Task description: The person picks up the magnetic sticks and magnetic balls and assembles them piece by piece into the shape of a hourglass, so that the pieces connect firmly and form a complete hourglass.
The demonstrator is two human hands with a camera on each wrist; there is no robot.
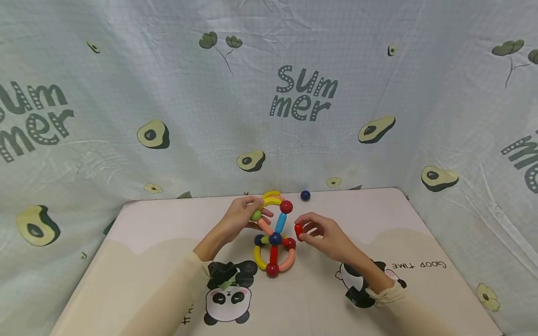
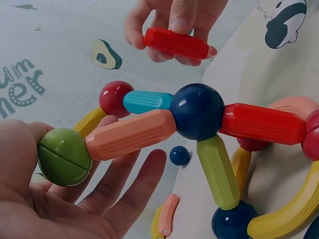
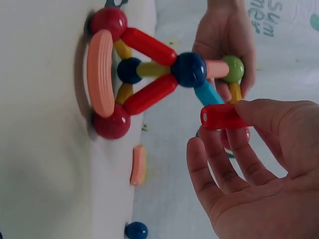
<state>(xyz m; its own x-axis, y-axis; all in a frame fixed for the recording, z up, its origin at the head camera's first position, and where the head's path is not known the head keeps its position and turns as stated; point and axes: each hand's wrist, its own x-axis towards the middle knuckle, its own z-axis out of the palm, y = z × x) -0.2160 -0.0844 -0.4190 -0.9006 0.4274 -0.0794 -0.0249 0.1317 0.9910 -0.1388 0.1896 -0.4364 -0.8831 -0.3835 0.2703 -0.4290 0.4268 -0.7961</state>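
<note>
A build of colored rods and balls (image 1: 275, 239) stands on the table, with a ring of curved rods at its base. From its central dark blue ball (image 2: 197, 111), a salmon rod (image 2: 132, 134) and a light blue rod (image 2: 148, 101) reach up. The salmon one ends in a green ball (image 2: 65, 157), the light blue one in a red ball (image 1: 286, 206). A yellow curved rod (image 1: 272, 201) links those two. At the green ball, my left hand (image 1: 240, 215) holds it near the thumb, other fingers spread behind. My right hand (image 1: 325, 235) pinches a short red rod (image 3: 224, 116) beside the build, apart from it.
A loose dark blue ball (image 1: 305, 195) lies near the table's back edge. Behind the build lie a loose salmon curved rod (image 3: 138, 164) and a yellow one (image 1: 271, 193). A printed cloth (image 1: 311, 154) hangs just past the table (image 1: 168, 233).
</note>
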